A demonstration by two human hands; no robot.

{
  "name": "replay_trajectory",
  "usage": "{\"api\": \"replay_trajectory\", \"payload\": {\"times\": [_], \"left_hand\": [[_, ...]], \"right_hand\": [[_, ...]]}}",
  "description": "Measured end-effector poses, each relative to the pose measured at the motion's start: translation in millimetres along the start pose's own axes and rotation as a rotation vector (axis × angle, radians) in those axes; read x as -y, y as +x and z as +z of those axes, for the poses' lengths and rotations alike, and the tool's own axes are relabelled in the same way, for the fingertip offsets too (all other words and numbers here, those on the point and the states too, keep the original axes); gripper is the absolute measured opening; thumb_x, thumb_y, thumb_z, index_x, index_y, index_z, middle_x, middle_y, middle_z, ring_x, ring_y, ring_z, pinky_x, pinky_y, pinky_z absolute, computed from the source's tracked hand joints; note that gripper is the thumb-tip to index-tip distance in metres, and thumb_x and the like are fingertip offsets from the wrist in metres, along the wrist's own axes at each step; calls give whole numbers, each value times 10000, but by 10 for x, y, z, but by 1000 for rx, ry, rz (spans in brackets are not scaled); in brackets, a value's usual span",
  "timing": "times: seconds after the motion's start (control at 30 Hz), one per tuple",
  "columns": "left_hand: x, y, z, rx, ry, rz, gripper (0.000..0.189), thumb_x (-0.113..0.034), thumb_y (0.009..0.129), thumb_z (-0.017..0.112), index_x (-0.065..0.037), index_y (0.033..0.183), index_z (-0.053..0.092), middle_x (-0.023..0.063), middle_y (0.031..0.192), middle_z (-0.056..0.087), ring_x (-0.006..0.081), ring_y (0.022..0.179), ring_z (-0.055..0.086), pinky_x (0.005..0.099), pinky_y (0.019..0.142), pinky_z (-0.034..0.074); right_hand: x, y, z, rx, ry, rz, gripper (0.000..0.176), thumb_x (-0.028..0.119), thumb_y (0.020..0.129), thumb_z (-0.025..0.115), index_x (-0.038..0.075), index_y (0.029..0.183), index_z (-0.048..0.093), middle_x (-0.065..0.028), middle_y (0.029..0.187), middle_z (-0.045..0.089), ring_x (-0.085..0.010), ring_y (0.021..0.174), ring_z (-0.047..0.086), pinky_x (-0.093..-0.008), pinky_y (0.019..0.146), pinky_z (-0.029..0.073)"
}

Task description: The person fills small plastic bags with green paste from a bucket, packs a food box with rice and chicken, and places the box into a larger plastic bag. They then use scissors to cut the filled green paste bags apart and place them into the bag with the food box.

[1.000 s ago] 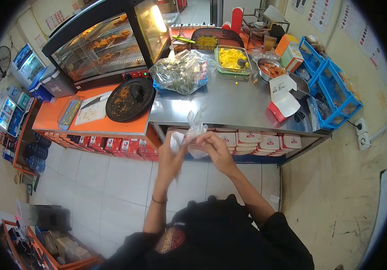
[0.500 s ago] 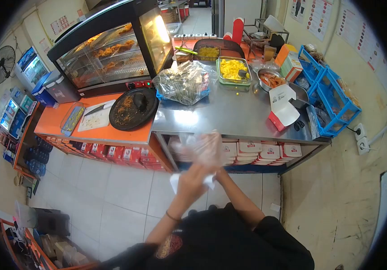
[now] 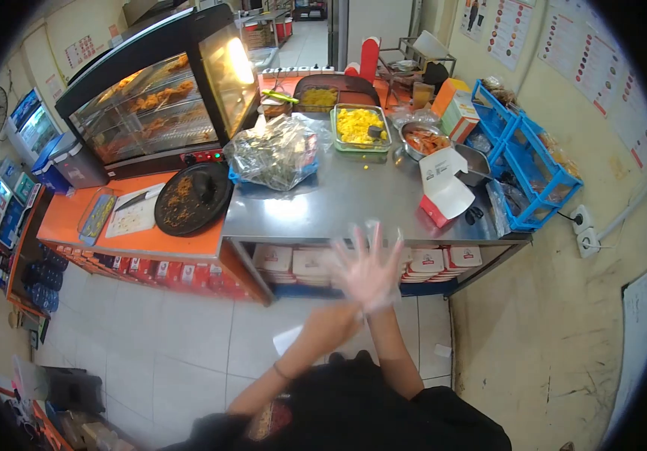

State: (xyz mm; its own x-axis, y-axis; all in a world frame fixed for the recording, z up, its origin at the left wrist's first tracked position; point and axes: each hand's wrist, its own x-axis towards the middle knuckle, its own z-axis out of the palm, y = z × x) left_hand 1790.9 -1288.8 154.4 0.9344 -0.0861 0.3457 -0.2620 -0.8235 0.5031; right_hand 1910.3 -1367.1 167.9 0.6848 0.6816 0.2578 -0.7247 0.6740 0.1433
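My right hand [image 3: 369, 272] is raised with its fingers spread wide inside a clear plastic glove [image 3: 383, 289]. At that wrist, my left hand [image 3: 331, 328] has its fingers closed on the glove's cuff. The left hand wears no clear glove over its back, and a thin bracelet [image 3: 284, 370] circles the left forearm. A white sheet-like piece [image 3: 287, 340] shows beside the left forearm, partly hidden by it. Both hands are in front of the steel counter [image 3: 323, 216], nearer to me than its front edge.
On the counter sit a glass container of yellow food [image 3: 359, 126], a bowl of orange-red food [image 3: 423, 140], an opened red-and-white box [image 3: 444, 188], a plastic-wrapped bundle [image 3: 275, 154] and blue baskets [image 3: 538, 177]. Leftward are a black round pan [image 3: 192, 199], a knife on a board [image 3: 134, 210] and a heated display case [image 3: 151, 105].
My right hand has opened from a blurred, bunched shape into spread fingers in the glove. My left hand has moved down to the right wrist. The view has shifted slightly right.
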Motion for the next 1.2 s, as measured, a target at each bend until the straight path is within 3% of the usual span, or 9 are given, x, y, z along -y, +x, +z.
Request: {"api": "replay_trajectory", "payload": {"times": [0.13, 0.27, 0.33, 0.37, 0.67, 0.7, 0.8, 1.03, 1.2], "left_hand": [[64, -55, 89, 128, -45, -73, 254, -263, 863, 630, -62, 1012, 583, 135, 744, 637, 301, 664, 643, 390, 590, 508], [380, -233, -353, -106, -880, -395, 569, -266, 798, 705, -81, 1286, 478, 11, 880, 613, 108, 766, 579, 281, 697, 498], [538, -418, -803, -355, -1305, -516, 740, -219, 726, 711, -64, 1378, 397, 56, 1091, 616, 123, 872, 556, 293, 796, 478], [585, -524, -988, -504, -1538, -454, 788, -211, 695, 678, -60, 1402, 363, 71, 1155, 586, 134, 901, 545, 295, 801, 472], [1243, -1461, -2124, -872, -2154, 182, 896, -226, 626, 543, -63, 1459, 256, 126, 1275, 500, 183, 946, 525, 329, 768, 451], [1386, -1602, -2249, -888, -2109, 189, 896, -227, 630, 543, -71, 1462, 249, 115, 1257, 512, 177, 940, 525, 318, 756, 445], [1892, -1998, -2615, -927, -2127, 308, 891, -217, 643, 541, -80, 1469, 235, 99, 1252, 524, 171, 927, 523, 320, 759, 441], [3223, -2848, -3804, -959, -2285, 367, 891, -210, 666, 557, -89, 1478, 211, 76, 1294, 513, 173, 914, 510, 324, 774, 435], [4018, -3217, -4569, -913, -2261, 353, 912, -223, 671, 563, -91, 1487, 177, 80, 1303, 506, 176, 929, 512, 325, 779, 434]], "right_hand": [[483, 5, -179, -158, -721, -286, 659, 474, 883, 483, 165, 1432, 290, -120, 1478, 311, -353, 1361, 275, -513, 1100, 204], [2121, 372, -713, -207, -2796, -889, 618, 292, 881, 624, 17, 1385, 396, -178, 1433, 384, -330, 1346, 319, -419, 1127, 210], [2843, 509, -1019, -465, -3223, -1051, 666, 344, 803, 656, 68, 1366, 433, -177, 1373, 460, -331, 1301, 395, -445, 1093, 284], [3343, 752, -1235, -952, -3266, 3, 605, 355, 789, 661, 84, 1304, 498, -170, 1290, 541, -347, 1200, 500, -449, 1014, 388], [1508, 1578, -1259, -633, -3142, -205, 470, 381, 899, 524, 11, 1181, 595, -218, 1156, 614, -345, 1057, 589, -396, 973, 423], [1441, 1860, -1141, -966, -2802, 7, 494, 380, 883, 557, 5, 1203, 581, -221, 1188, 595, -339, 1081, 574, -387, 985, 415], [-215, 1621, -466, -428, -1390, -776, 536, 393, 863, 620, -9, 1214, 571, -184, 1242, 570, -314, 1075, 565, -376, 945, 441], [-1596, 2105, -915, -324, -2307, -1034, 444, 319, 901, 616, 1, 1208, 577, -158, 1245, 573, -279, 1055, 573, -357, 895, 467], [-4006, 2465, -1334, -140, -2541, -535, 433, 384, 911, 589, 6, 1117, 636, -187, 1070, 647, -297, 979, 621, -366, 861, 481]]}}
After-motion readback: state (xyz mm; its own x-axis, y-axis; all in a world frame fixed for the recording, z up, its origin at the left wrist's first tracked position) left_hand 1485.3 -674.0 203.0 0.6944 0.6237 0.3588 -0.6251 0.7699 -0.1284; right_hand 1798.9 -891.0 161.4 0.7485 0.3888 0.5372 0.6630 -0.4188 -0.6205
